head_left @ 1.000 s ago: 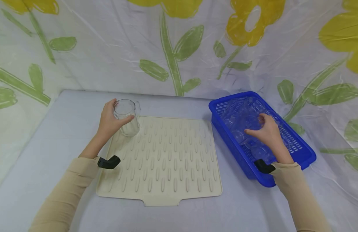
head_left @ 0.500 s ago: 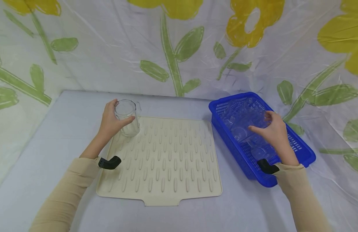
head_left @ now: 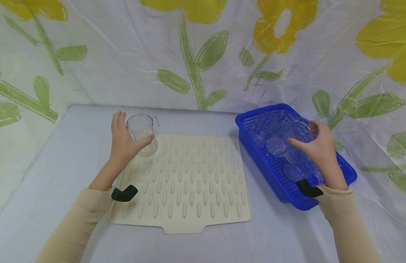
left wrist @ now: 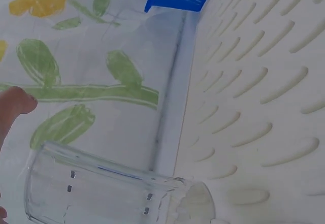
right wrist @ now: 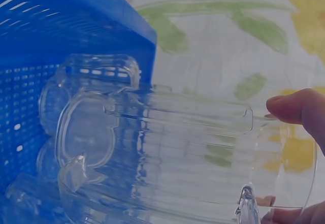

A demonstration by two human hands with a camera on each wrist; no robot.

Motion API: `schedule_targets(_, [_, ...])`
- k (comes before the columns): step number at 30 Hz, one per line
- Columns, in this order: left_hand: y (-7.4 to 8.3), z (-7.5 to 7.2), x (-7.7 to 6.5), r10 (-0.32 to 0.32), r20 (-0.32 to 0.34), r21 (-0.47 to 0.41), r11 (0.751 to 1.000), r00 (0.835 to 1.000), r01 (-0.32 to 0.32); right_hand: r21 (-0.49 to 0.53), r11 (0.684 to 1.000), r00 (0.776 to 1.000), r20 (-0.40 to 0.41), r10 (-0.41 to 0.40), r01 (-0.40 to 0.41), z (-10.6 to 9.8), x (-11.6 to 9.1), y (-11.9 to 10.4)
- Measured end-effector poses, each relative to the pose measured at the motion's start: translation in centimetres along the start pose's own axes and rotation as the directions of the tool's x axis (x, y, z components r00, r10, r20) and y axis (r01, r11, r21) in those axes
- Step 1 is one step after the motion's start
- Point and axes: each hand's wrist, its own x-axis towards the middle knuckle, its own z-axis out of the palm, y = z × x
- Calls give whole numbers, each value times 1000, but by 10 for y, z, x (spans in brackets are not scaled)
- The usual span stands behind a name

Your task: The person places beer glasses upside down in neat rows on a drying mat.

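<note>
A clear glass mug (head_left: 147,146) stands upright at the back left corner of a cream ridged drying tray (head_left: 180,175), its handle turned to the back right. My left hand (head_left: 122,144) is beside it with fingers straightened and spread; the thumb overlaps the mug's front in the head view. The left wrist view has a fingertip apart from the mug (left wrist: 106,188). Over the blue basket (head_left: 260,164), my right hand (head_left: 319,146) grips another clear glass mug (right wrist: 188,148) near its rim, thumb on one side and fingers on the other. That mug is tilted, its base toward the basket.
Several more clear glass pieces (head_left: 275,146) lie crowded in the basket, which sits at an angle right of the tray. The table's back edge meets a hanging white sheet (head_left: 124,73) painted with yellow flowers. Black wrist mounts (head_left: 124,193) stick out at both cuffs.
My left fingers have let go of the mug on the tray and spread away from it. My right hand has moved right and slightly up, raising a glass mug among the others.
</note>
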Motion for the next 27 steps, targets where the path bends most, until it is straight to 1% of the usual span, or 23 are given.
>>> schedule_targets(2, [4, 0, -1, 76, -57, 30, 997, 995, -74, 0, 1000, 1000, -15, -8, 8, -2, -1, 1])
schedule_targets(4, [8, 1, -2, 160, -100, 64, 986, 982, -154, -3, 1000, 999, -32, -13, 13, -3, -1, 4])
schedule_targets(6, [12, 2, -3, 234, -120, 96, 970, 965, -223, -2, 1000, 999, -43, -15, 15, -3, -2, 7])
schedule_targets(7, [14, 2, -4, 258, -121, 109, 963, 958, -246, -1, 1000, 999, -50, -19, 19, -3, -2, 9])
schedule_targets(9, [18, 4, -5, 292, -112, 101, 954, 950, -282, 6, 1000, 998, -62, -27, 27, -3, -3, 10])
schedule_targets(11, [20, 4, -7, 310, -99, 89, 949, 946, -302, 11, 999, 997, -71, -37, 38, -3, -4, 10])
schedule_targets(13, [20, 6, -9, 317, -82, 61, 948, 945, -312, 32, 998, 996, -74, -48, 51, -5, -5, 8])
schedule_targets(17, [20, 8, -10, 338, -51, 17, 941, 940, -337, 66, 996, 996, -68, -61, 65, -12, -10, -2])
schedule_targets(18, [19, 8, -10, 342, -45, 14, 940, 938, -342, 73, 995, 996, -67, -62, 67, -14, -11, -5])
schedule_targets(19, [19, 9, -10, 347, -41, 16, 938, 937, -347, 118, 991, 996, -73, -59, 67, -15, -12, -6])
schedule_targets(23, [17, 10, -11, 365, -30, 15, 931, 931, -364, 170, 981, 993, -82, -84, 97, -24, -18, -20])
schedule_targets(27, [16, 11, -11, 367, -9, -1, 930, 930, -367, 193, 973, 990, -85, -113, 127, -28, -21, -28])
